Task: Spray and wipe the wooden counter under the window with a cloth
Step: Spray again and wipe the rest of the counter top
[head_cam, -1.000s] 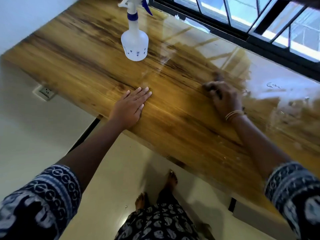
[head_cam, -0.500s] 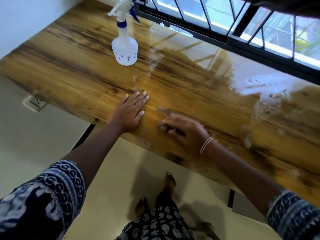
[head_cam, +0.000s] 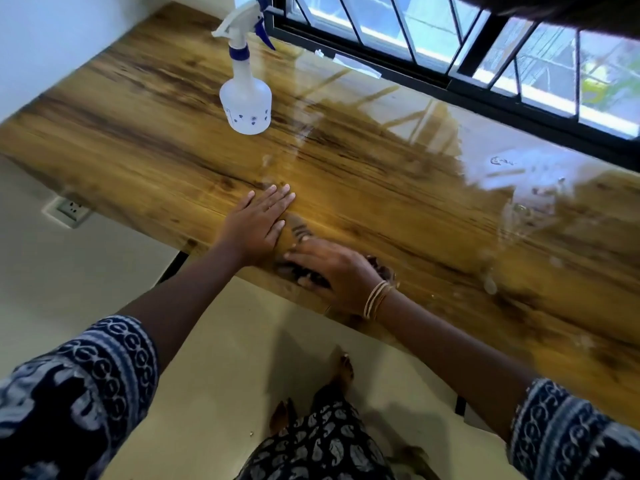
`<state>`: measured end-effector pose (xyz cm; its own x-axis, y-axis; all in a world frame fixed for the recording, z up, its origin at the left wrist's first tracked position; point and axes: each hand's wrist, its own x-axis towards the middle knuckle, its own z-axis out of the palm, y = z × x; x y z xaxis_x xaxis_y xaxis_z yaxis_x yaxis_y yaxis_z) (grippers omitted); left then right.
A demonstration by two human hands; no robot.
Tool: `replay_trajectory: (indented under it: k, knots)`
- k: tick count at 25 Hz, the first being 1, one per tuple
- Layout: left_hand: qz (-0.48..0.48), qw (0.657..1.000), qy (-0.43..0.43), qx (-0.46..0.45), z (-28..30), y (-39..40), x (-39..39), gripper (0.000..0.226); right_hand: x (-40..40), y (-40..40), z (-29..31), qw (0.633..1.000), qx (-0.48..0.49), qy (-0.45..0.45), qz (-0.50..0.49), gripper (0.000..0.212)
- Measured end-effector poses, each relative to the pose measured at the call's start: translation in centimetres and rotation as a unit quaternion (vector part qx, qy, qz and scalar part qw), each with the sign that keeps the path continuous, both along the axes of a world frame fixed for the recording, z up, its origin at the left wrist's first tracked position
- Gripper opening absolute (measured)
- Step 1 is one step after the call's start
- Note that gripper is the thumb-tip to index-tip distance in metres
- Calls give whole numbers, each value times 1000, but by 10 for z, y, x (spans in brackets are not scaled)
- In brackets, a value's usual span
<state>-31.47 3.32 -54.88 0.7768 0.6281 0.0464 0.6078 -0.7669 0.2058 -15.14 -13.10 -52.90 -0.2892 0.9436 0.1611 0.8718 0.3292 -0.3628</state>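
Fingers [head_cam: 277, 202] flat, two hands, one spray bottle [head_cam: 245, 98]

The tabletop [head_cam: 145, 140] is glossy brown wood grain, wet and streaked toward three o'clock. A translucent white spray bottle [head_cam: 246, 98] with a blue collar stands upright at twelve o'clock on it. The dark cloth [head_cam: 379, 268], mostly hidden, lies pressed flat at the six o'clock edge.
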Motion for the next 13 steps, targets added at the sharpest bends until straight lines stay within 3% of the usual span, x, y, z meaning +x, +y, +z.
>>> replay_trajectory:
  k: [2,3,6,8,9,10,11,13]
  knots:
    - [-5,1000,-1,4,0,1,0,54,26,10,4,997,-26,-9,69,45]
    - [-6,1000,-4,6,-1,1,0,54,55,22,8,999,-21,-13,39,43]
    - [2,1000,-16,-1,-1,-3,7,57,175,55,18,975,21,3,-219,39]
    - [-2,1000,-9,-4,1,-8,25,64,239,63,20,893,-47,26,-446,45]
    - [-7,1000,-3,-5,2,-10,40,65,248,64,21,865,-66,23,-496,48]
    - [-12,1000,-4,-11,4,-10,56,65,244,62,20,871,-57,17,-487,47]
    - [-14,1000,-5,-18,6,-10,74,65,231,59,22,904,-26,22,-425,45]
    - [-18,1000,-4,-18,8,-8,114,66,190,30,23,981,18,68,-183,42]
